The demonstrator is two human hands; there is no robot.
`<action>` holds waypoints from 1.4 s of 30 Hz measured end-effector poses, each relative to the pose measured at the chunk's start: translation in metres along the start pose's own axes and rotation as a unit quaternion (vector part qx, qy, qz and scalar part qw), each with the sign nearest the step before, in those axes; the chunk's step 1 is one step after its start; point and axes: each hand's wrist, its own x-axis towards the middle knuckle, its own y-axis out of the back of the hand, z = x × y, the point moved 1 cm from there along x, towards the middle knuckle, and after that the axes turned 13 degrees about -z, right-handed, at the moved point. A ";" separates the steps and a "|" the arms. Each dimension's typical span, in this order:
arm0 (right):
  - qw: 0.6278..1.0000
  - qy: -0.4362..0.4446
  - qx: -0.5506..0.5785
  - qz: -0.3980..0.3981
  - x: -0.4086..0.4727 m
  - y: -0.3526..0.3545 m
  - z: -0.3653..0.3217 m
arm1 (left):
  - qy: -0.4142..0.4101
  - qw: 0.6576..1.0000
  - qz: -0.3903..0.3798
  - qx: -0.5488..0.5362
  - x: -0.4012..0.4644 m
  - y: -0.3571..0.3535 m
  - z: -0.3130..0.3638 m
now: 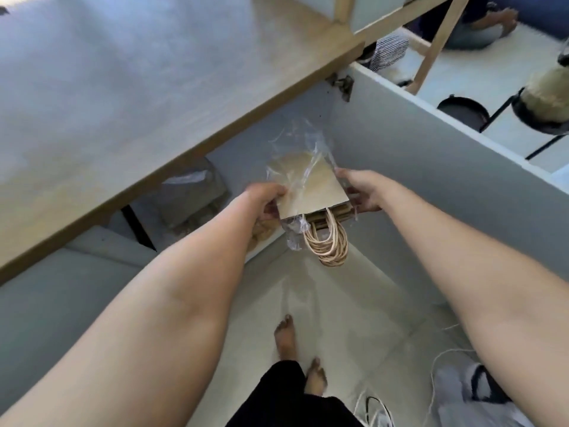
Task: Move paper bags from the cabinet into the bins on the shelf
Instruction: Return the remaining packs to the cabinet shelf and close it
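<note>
Left hand (268, 201) and right hand (360, 192), arms extended, each pinch one plastic-wrapped stack of paper bags (311, 188); bag count indeterminable.

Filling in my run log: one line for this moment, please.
stage: carrying | left hand: grips bag stack | right hand: grips bag stack | paper bags: plastic-wrapped, handles hanging | cabinet door: open

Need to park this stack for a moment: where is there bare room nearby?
The countertop left of the bundle of paper bags is bare. Floor tiles between the feet and cabinet door are free. Bottom right is cluttered with cords.
</note>
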 end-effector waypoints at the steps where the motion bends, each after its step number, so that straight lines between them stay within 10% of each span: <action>1: 1.000 0.006 0.000 -0.011 0.016 -0.004 -0.003 | 0.005 1.000 0.007 -0.010 0.012 0.008 -0.001; 27: 0.988 0.026 -0.123 -0.091 0.254 -0.017 -0.108 | -0.055 0.940 0.110 -0.319 0.196 0.079 0.047; 42: 0.952 0.112 -0.276 -0.070 0.225 -0.025 -0.098 | -0.073 0.977 0.175 -0.096 0.170 0.069 0.045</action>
